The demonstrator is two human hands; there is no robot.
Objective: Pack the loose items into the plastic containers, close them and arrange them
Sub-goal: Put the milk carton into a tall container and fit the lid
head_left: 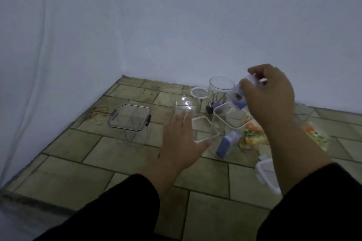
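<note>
A white cloth backdrop (137, 25) hangs behind a tiled floor (78, 162), where a person in two dark sleeves (117, 211) works over a scatter of clear plastic containers. The left hand (182, 146) lies flat in the air with its fingers straight and spread, holding nothing. Its blurred fingertips are at the foot of one open clear tub (185, 105); whether they touch it cannot be told. The right hand (270, 101), above the cluster, curls its fingers round one tilted small container (237, 97) with purple on it. Well apart to the left stands one square container with a clipped lid (130, 117). At the back of the cluster stands one open round jar (221, 86), with one round white-rimmed lid (199, 93) just beside it. Two white-rimmed square containers (223, 111) stand side by side below the right hand, with one loose square lid (204, 129) in front of them. One purple-lidded box (228, 144) lies on its side near two colourful packets (252, 136), one on either side of the right forearm. One white-lidded box (267, 170) lies partly hidden by that forearm.
</note>
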